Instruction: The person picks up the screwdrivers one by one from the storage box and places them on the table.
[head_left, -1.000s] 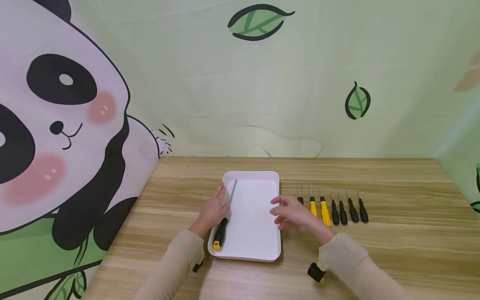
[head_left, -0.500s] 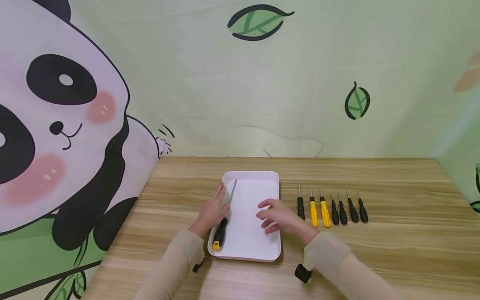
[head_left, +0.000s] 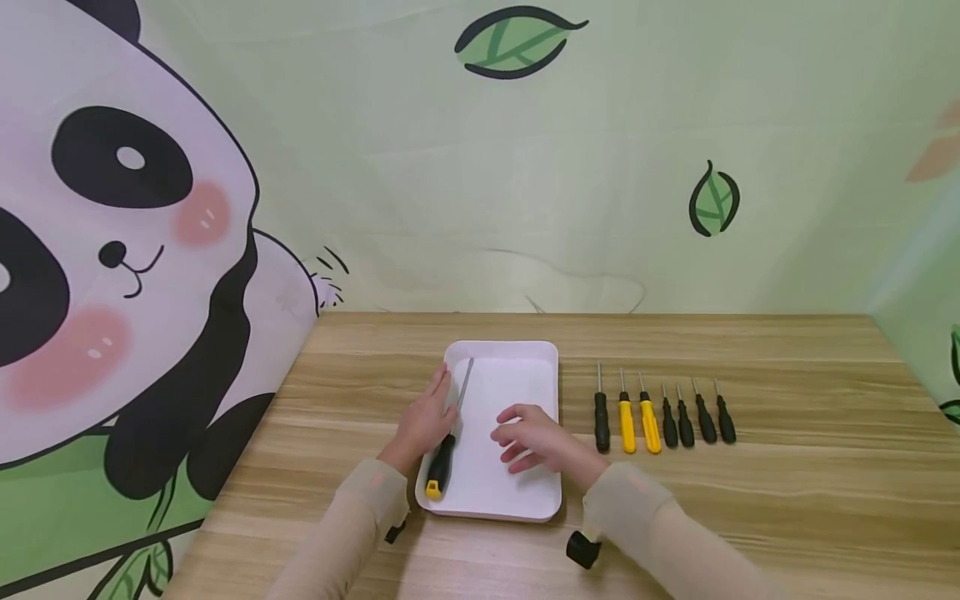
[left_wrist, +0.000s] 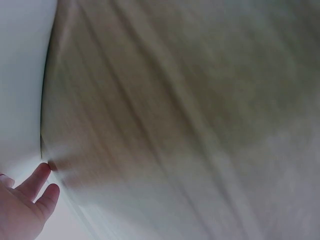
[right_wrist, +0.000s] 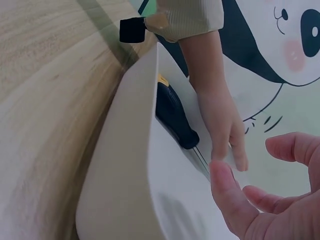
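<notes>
A white tray (head_left: 517, 492) sits on the wooden table. Along its left side lies a large screwdriver (head_left: 441, 467) with a black and yellow handle, its shaft pointing away. My left hand (head_left: 424, 421) rests at the tray's left edge, fingers extended, thumb over the rim near the shaft. In the left wrist view its fingertips (left_wrist: 46, 197) touch beside the tray wall (left_wrist: 22, 90). My right hand (head_left: 536, 440) hovers over the tray's right half, fingers loosely bent and holding nothing. The right wrist view shows its thumb and fingers apart, with the screwdriver handle (right_wrist: 172, 115) beyond.
Right of the tray, several screwdrivers stand in a row: a black one (head_left: 602, 421), yellow ones (head_left: 627, 425) and smaller black ones (head_left: 705, 423). A printed cloth wall (head_left: 600, 167) rises behind the table (head_left: 810, 483).
My right hand has moved left from the tray's right edge to over the tray, uncovering the nearest black screwdriver in the row. My left hand and the screwdriver in the tray stay put.
</notes>
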